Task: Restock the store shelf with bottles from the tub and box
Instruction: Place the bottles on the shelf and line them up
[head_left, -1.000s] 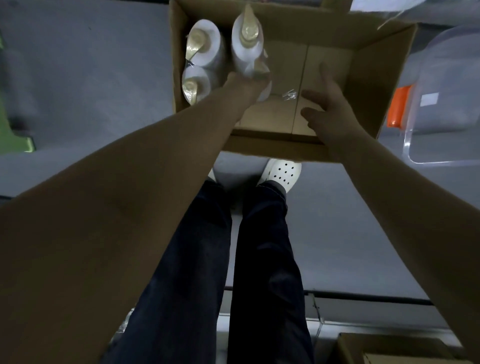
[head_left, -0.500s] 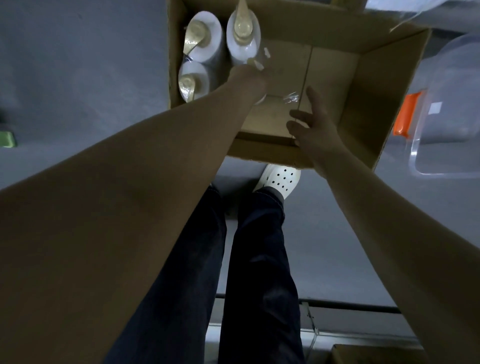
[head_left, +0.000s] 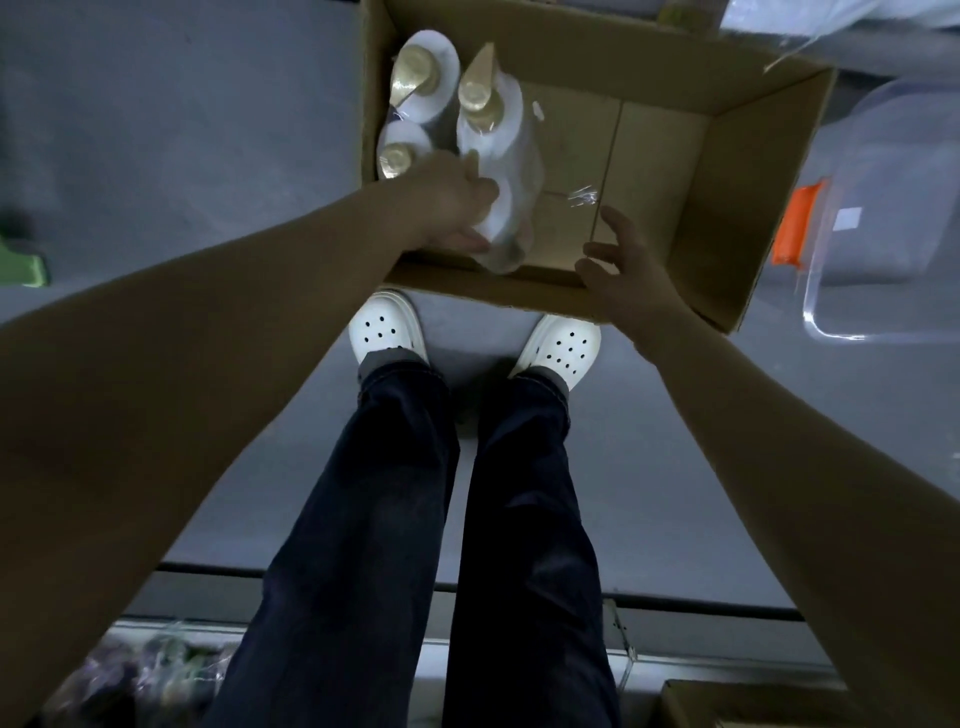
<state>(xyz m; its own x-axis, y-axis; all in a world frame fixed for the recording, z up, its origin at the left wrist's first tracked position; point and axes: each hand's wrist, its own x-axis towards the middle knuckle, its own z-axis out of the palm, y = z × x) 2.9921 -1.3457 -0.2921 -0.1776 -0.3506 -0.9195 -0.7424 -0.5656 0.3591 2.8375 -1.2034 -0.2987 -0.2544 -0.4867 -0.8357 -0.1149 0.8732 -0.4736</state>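
Head view — left hand (head_left: 452, 202) grips white bottle (head_left: 506, 171) in box (head_left: 748, 171); right hand (head_left: 631, 275) spread.

Shop aisle, grey floor (head_left: 156, 130), cardboard box (head_left: 727, 208) of 3 pump bottles (head_left: 498, 135), clear tub (head_left: 883, 234), shelf edge (head_left: 701, 660)

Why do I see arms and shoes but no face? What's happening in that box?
The camera sits on a person's head and looks down, so you see their own legs and white shoes. A cardboard box stands open on the grey floor. The left hand grips a white pump bottle. Two more bottles stand in the box's corner. The right hand is open, holding nothing, over the box's near edge. A clear tub sits beside the box.
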